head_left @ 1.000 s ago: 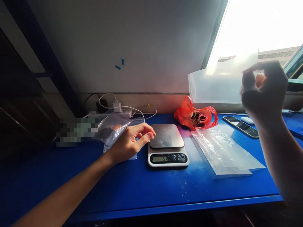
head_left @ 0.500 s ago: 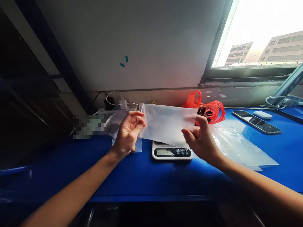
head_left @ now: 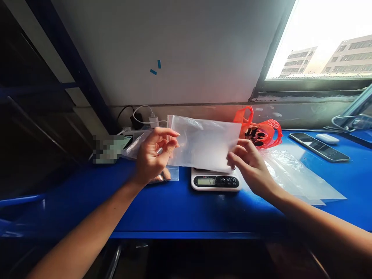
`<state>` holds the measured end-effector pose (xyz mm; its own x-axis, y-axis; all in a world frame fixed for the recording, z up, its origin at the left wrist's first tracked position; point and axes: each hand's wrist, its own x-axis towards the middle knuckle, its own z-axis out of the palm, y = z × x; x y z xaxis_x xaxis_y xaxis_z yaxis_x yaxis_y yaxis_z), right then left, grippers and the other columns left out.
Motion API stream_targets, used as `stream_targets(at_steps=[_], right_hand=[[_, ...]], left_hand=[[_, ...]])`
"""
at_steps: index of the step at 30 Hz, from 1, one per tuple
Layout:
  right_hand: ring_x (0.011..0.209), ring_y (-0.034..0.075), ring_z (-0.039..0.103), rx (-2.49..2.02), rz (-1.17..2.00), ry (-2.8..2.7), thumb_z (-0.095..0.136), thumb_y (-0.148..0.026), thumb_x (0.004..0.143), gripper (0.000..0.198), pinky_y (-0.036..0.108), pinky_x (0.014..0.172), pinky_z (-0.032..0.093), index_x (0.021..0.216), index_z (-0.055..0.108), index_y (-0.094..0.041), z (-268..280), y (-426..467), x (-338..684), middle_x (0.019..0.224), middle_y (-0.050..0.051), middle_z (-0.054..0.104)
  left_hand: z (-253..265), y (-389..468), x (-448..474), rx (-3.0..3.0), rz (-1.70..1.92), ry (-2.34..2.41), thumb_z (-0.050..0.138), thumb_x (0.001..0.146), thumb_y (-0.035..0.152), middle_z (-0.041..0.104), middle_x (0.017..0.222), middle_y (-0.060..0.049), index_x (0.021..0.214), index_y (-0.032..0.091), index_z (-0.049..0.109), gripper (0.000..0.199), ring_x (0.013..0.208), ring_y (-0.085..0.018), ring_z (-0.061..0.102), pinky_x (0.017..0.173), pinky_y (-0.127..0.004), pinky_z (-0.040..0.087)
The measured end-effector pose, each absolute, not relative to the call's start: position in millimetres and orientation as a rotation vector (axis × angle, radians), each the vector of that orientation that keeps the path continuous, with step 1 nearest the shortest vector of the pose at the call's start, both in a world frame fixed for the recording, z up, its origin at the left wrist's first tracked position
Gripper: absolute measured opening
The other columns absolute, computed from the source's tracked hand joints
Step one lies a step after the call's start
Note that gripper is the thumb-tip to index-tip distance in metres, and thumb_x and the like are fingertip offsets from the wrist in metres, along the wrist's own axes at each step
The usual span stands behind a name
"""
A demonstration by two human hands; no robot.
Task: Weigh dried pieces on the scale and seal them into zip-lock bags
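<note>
A translucent frosted plastic bag is stretched sideways between my hands, above the desk. My left hand pinches its left end, near a strip that looks like the zip seal. At the lower right edge, the thumb and fingers of my right hand close on the bag. Partly hidden behind it stands a white kitchen scale with a lit display and several round buttons. Under my left wrist lies a clear bag with brownish pieces inside, mostly covered by the hand.
On the blue desk, flat clear bags lie at the right. Behind them sit a red plastic bag with dark dried pieces, a phone and a white case. A white charger stands at the back left.
My right hand has closed its fingers on the bag's right edge, where thumb and fingers were wider apart. The left hand keeps its pinch. The whole view has shifted slightly.
</note>
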<state>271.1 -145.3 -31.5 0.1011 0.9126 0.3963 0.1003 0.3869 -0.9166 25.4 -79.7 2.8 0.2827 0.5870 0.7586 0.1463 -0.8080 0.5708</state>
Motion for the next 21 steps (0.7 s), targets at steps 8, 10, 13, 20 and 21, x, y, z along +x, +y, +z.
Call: stream_targets(at_steps=[8, 10, 13, 20, 21], right_hand=[[0.046, 0.009, 0.047, -0.930, 0.647, -1.354, 0.048, -0.030, 0.095, 0.017, 0.023, 0.046, 0.037, 0.110, 0.041, -0.028, -28, -152, 269, 0.053, -0.008, 0.049], [0.055, 0.012, 0.054, -0.908, 0.699, -1.405, 0.050, -0.029, 0.093, 0.027, 0.027, 0.056, 0.045, 0.117, 0.037, -0.029, -30, -155, 268, 0.062, -0.006, 0.056], [0.067, 0.014, 0.059, -0.902, 0.822, -1.480, 0.056, -0.032, 0.090, 0.036, 0.031, 0.066, 0.047, 0.121, 0.037, -0.029, -31, -158, 272, 0.074, -0.002, 0.061], [0.067, 0.017, 0.053, -0.689, 1.141, -1.581, 0.024, -0.077, 0.087, 0.067, 0.034, 0.067, 0.043, 0.101, 0.059, -0.021, -15, -166, 283, 0.071, 0.003, 0.059], [0.066, 0.017, 0.052, -0.758, 1.120, -1.605, 0.026, -0.075, 0.088, 0.065, 0.032, 0.066, 0.042, 0.102, 0.058, -0.021, -14, -168, 280, 0.069, 0.002, 0.058]], left_hand=[[-5, -75, 35, 1.847, 1.439, 0.897, 0.066, 0.082, 0.038, 0.058, 0.115, -0.010, 0.126, 0.024, 0.041, 0.052, 0.097, -0.020, 0.061, 0.068, -0.028, 0.057], [0, -76, 34, 1.751, 1.081, 0.970, 0.060, 0.086, 0.045, 0.063, 0.100, -0.009, 0.122, 0.021, 0.047, 0.045, 0.075, -0.016, 0.062, 0.049, -0.022, 0.051], [8, -77, 29, 1.651, 0.865, 0.994, 0.064, 0.083, 0.049, 0.059, 0.076, -0.002, 0.106, 0.019, 0.058, 0.038, 0.052, -0.010, 0.052, 0.033, -0.016, 0.036], [26, -74, 5, 1.774, 0.592, 0.862, 0.066, 0.079, 0.060, 0.051, 0.058, 0.003, 0.089, 0.016, 0.065, 0.045, 0.046, -0.010, 0.051, 0.037, -0.018, 0.039], [27, -75, 3, 1.822, 0.541, 0.867, 0.064, 0.081, 0.059, 0.055, 0.062, 0.001, 0.085, 0.015, 0.065, 0.044, 0.049, -0.011, 0.054, 0.039, -0.019, 0.040]])
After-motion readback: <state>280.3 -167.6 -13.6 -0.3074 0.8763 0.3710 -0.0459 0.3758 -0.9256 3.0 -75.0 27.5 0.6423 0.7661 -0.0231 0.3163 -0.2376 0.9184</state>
